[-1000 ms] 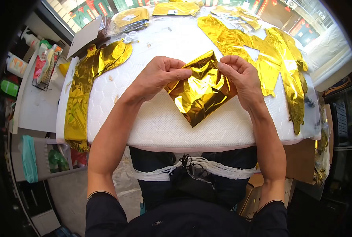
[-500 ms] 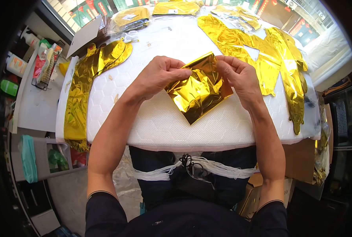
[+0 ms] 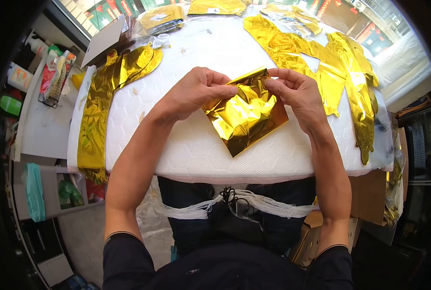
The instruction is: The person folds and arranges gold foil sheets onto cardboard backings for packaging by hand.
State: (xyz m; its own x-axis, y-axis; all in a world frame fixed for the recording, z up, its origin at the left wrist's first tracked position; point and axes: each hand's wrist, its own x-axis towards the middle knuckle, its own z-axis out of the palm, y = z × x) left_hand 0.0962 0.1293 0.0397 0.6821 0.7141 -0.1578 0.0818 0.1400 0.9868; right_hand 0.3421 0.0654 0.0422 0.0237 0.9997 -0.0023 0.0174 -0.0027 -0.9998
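I note both hands closed in pinch grips on one item. The left hand (image 3: pixel 196 94) has its fingers curled, thumb and forefinger gripping the upper left edge of the folded gold foil sheet (image 3: pixel 247 118). The right hand (image 3: pixel 297 94) pinches its top right corner. The sheet sits over the middle of the white padded table (image 3: pixel 191 150), lower corner pointing toward me. More gold foil pieces (image 3: pixel 97 111) lie flat to the left and right.
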